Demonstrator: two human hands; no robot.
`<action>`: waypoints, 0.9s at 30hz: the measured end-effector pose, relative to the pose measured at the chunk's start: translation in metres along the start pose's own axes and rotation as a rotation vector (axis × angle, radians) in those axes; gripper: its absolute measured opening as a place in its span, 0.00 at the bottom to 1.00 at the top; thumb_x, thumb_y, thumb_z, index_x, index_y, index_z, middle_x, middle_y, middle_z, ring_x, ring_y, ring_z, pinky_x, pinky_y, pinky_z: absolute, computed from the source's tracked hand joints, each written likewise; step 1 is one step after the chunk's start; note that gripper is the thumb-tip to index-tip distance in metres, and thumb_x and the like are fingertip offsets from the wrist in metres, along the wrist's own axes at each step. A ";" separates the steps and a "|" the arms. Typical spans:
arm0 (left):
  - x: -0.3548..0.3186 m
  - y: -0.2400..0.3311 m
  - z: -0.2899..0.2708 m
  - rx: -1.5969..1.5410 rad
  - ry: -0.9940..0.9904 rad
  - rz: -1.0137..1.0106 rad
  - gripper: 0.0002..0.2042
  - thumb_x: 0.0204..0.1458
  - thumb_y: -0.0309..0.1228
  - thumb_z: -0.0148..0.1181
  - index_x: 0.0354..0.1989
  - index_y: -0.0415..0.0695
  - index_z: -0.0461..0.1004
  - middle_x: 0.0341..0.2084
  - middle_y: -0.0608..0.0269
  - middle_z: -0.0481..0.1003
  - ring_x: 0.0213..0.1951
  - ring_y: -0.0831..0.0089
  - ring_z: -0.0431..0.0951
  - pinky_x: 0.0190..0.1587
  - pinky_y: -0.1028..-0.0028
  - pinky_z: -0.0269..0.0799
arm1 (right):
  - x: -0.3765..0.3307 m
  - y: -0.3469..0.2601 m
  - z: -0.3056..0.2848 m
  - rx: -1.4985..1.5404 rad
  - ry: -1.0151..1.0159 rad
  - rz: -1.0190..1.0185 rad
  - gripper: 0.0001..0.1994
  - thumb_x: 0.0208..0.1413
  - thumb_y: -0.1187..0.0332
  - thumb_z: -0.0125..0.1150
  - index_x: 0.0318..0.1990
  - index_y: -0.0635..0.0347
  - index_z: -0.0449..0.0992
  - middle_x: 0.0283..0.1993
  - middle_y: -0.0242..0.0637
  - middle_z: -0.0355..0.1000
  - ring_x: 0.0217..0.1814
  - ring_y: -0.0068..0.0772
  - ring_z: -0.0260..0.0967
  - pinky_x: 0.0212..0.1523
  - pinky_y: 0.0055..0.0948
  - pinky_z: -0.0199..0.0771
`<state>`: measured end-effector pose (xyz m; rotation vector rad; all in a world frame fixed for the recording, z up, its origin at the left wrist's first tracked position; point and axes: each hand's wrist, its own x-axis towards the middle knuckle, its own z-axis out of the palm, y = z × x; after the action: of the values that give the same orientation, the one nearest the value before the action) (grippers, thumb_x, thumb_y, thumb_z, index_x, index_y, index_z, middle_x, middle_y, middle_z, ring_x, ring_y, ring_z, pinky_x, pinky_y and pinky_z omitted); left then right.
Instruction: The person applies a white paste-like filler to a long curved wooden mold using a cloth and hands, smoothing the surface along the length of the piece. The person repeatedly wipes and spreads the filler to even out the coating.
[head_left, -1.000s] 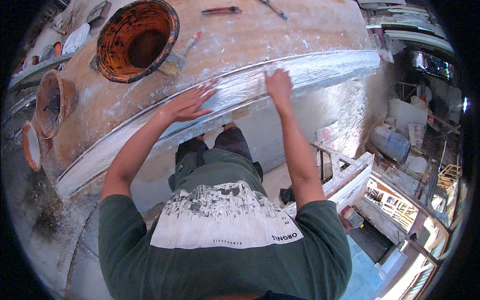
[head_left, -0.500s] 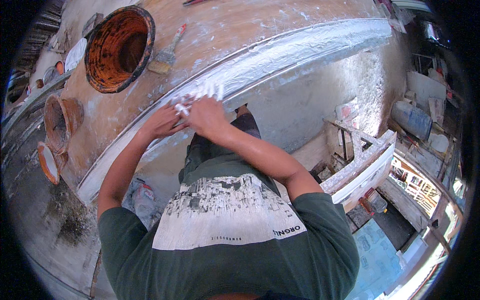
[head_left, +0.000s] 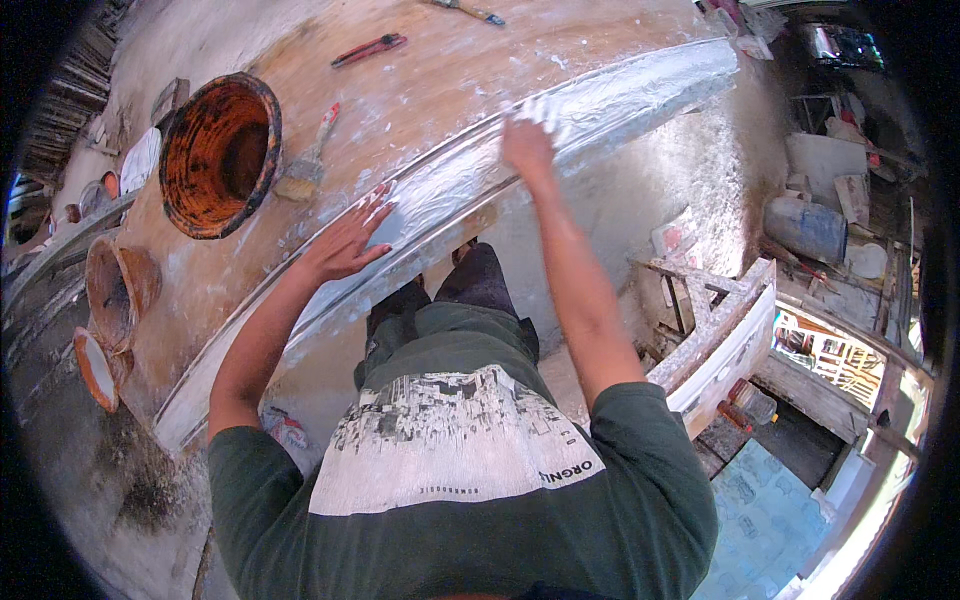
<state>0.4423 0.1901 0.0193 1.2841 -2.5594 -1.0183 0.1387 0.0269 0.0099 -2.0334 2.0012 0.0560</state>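
A long, shallow white strip (head_left: 640,98), its surface wet and shiny, runs slantwise along the near edge of the brown work table (head_left: 430,95). My left hand (head_left: 345,240) rests on the strip left of the middle, fingers spread and nothing held; white smears mark its fingertips. Farther right, my right hand (head_left: 527,148) is over the strip. Its whitened fingers are smeared by motion, so their pose and anything in them are unclear. A paintbrush (head_left: 308,160) with a worn handle lies on the table beyond my left hand.
An orange-brown bucket (head_left: 220,155) with a dark rim stands at the left, near smaller crusted pots (head_left: 120,280). A red-handled tool (head_left: 368,50) and another brush (head_left: 465,12) lie at the far side. A whitened wooden frame (head_left: 725,310) and a blue drum (head_left: 803,230) are at the right.
My hands, close together before, have parted: the right one has moved right and away along the strip, while the left now lies spread. The view has shifted, bringing more of the far tools in.
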 end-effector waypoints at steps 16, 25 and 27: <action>0.256 0.064 -0.010 -0.077 0.083 0.067 0.34 0.55 0.45 0.46 0.62 0.33 0.46 0.64 0.40 0.40 0.65 0.51 0.44 0.65 0.64 0.43 | 0.062 0.073 -0.035 0.143 0.065 0.169 0.27 0.57 0.50 0.40 0.37 0.71 0.74 0.42 0.58 0.69 0.47 0.55 0.67 0.47 0.50 0.67; 0.507 0.125 0.000 -0.029 0.243 0.193 0.33 0.57 0.50 0.37 0.62 0.36 0.47 0.64 0.46 0.41 0.65 0.52 0.44 0.65 0.62 0.43 | 0.232 0.315 -0.085 0.177 0.286 0.273 0.28 0.60 0.54 0.34 0.37 0.76 0.72 0.41 0.62 0.69 0.45 0.64 0.66 0.49 0.50 0.64; 0.515 0.125 0.006 0.037 0.198 0.235 0.32 0.57 0.51 0.36 0.62 0.37 0.48 0.65 0.49 0.41 0.65 0.52 0.45 0.65 0.61 0.44 | 0.228 0.312 -0.101 0.235 0.282 0.388 0.28 0.59 0.53 0.36 0.37 0.76 0.72 0.40 0.62 0.69 0.45 0.64 0.66 0.50 0.50 0.64</action>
<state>0.0265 -0.1374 -0.0107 1.0047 -2.5109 -0.7625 -0.1781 -0.2167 0.0000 -1.5580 2.4163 -0.3874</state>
